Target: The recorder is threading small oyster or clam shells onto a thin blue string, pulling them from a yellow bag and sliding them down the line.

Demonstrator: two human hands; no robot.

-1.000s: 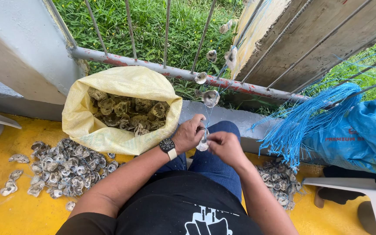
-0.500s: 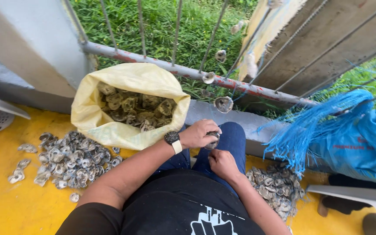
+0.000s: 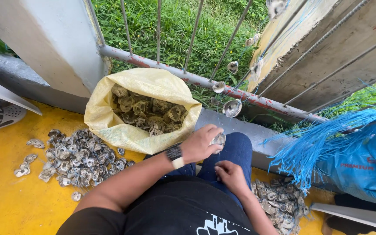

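Note:
My left hand (image 3: 200,144), with a dark watch (image 3: 175,156) on the wrist, grips a pale oyster shell (image 3: 219,139) over my blue-jeaned knee. Just below it, my right hand (image 3: 230,174) rests on my lap with its fingers curled in; nothing shows in it. Several shells hang on a thin line (image 3: 233,107) that climbs to the upper right past the railing. Left of my left hand stands an open yellow woven sack (image 3: 109,126) full of shells.
Loose shells lie heaped on the yellow floor at left (image 3: 75,156) and by my right side (image 3: 279,202). A metal railing (image 3: 162,65) and a concrete post (image 3: 44,39) stand ahead. A blue string bundle (image 3: 318,139) and a blue bag (image 3: 366,169) lie right. Another person's shoe (image 3: 3,116) is at left.
My hands were together on the shell; now the right hand has dropped back toward my lap while the left keeps the shell. The view has shifted slightly.

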